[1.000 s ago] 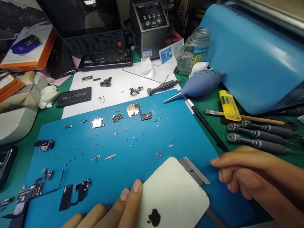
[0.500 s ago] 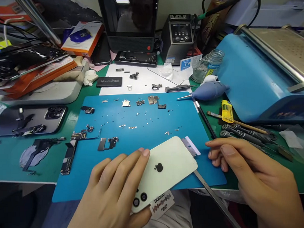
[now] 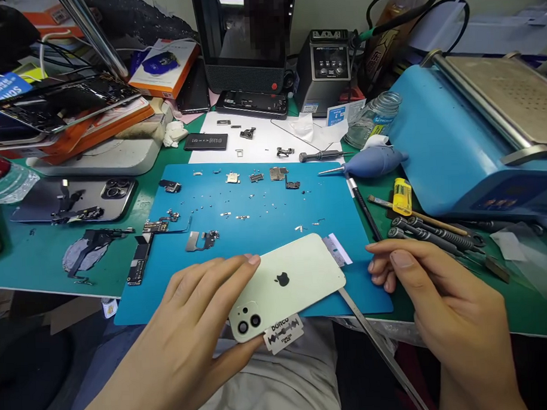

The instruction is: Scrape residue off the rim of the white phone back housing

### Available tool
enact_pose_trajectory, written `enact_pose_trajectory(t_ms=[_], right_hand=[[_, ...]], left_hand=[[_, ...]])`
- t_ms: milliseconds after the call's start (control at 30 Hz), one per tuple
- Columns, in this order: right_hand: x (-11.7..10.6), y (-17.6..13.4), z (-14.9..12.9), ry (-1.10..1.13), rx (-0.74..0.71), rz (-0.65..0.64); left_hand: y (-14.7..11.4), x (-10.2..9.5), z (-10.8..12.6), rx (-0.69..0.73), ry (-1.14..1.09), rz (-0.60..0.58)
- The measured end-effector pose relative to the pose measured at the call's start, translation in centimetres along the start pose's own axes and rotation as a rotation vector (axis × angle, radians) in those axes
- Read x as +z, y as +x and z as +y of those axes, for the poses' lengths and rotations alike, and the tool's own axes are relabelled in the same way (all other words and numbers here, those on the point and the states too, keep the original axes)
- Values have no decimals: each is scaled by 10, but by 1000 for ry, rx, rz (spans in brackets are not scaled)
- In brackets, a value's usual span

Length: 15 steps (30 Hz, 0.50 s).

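Note:
A pale green phone (image 3: 298,270) lies back side up and tilted over the blue mat. My left hand (image 3: 192,315) grips its camera end, fingers on top and thumb beneath. One razor blade (image 3: 284,334), printed DORCO, sticks out from the phone's near edge. From the far right end another blade (image 3: 338,250) protrudes. Against the right corner rests the tip of a long flat metal pry tool (image 3: 381,348), its shaft running toward the bottom edge. My right hand (image 3: 442,295) hovers right of the phone, empty, index finger stretched and the others loosely curled.
The blue mat (image 3: 257,259) bears small screws, brackets and a logic board (image 3: 138,260). Right of it lie a blue air blower (image 3: 375,161), several screwdrivers (image 3: 431,238) and a blue machine (image 3: 437,145). A dark phone (image 3: 89,199) with loose parts lies left.
The camera view has shifted, so the bench appears moved slightly right and up. My left hand still holds the phone; the blades remain in place, and my right hand's pose is nearly unchanged.

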State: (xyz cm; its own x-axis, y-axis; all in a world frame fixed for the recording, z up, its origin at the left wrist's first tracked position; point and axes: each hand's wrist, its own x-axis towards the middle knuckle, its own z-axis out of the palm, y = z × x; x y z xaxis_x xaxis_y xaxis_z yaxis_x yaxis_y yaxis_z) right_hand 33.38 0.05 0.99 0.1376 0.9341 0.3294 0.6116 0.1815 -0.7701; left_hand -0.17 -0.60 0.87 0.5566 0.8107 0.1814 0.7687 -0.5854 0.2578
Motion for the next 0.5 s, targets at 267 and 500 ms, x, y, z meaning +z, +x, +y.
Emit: enact_pose_trajectory(t_ms=[267, 500], right_hand=[[-8, -24, 21, -127, -413, 174], [-8, -66, 21, -394, -676, 36]], left_hand=[[2, -2, -6, -124, -141, -34], [10, 1, -4, 38, -6, -26]])
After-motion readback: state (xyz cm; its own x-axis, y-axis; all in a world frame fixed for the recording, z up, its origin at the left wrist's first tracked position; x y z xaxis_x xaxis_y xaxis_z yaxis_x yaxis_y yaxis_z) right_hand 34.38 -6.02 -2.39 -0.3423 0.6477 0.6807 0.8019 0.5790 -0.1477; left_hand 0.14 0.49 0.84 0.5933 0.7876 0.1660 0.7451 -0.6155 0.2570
